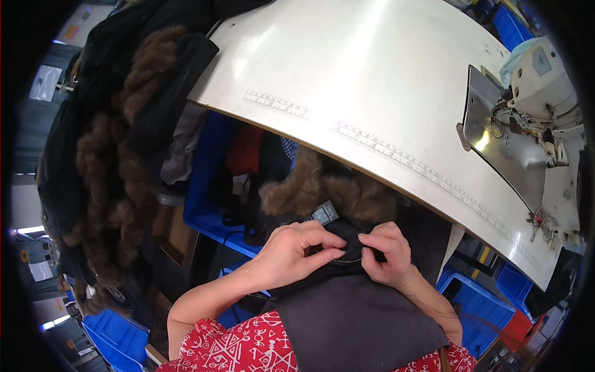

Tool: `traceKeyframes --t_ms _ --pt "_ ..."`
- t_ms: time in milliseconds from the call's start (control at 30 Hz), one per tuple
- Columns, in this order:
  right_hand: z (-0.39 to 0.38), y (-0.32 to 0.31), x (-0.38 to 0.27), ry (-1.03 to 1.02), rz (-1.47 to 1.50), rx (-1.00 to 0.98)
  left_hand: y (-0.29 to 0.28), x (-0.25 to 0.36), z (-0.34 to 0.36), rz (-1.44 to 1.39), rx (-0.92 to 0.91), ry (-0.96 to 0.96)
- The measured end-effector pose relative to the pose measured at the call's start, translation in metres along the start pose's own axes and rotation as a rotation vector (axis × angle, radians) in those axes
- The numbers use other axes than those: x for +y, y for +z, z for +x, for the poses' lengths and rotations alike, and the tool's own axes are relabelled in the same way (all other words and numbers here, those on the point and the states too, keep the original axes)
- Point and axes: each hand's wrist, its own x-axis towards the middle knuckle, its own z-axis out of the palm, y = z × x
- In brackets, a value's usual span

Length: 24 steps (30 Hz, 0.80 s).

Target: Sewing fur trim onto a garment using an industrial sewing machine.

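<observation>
A black garment (304,279) with brown fur trim (304,180) lies across my lap, below the table's near edge. My left hand (305,249) pinches the black cloth between thumb and fingers, just above a short run of metal zipper (346,261). On the zipper's other side, my right hand (387,253) has thumb and fingertips closed on the same cloth. A small grey label (325,213) stands out from the garment above my left hand. The cloth between the fingertips is partly hidden by my hands.
A white table (347,68) with a printed ruler strip spreads ahead. A sewing machine (539,99) stands at its right end. Black fur-trimmed garments (105,155) hang at left. Blue bins (214,229) with cloth sit beneath and beside the table.
</observation>
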Motion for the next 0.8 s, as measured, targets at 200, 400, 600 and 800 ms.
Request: traceKeyframes --t_ms 200,400,600,800 --pt "-0.002 0.002 0.002 0.007 0.030 -0.001 -0.004 0.007 0.008 0.043 -0.074 0.031" --pt "-0.001 0.003 0.003 -0.026 0.045 0.004 -0.004 0.008 0.015 0.093 -0.095 0.012" --pt "0.001 0.000 0.001 0.038 0.090 0.007 0.008 -0.008 0.018 0.344 0.125 0.454" --pt "0.008 -0.007 -0.008 0.234 0.086 -0.069 0.009 -0.020 0.018 0.401 0.332 0.639"
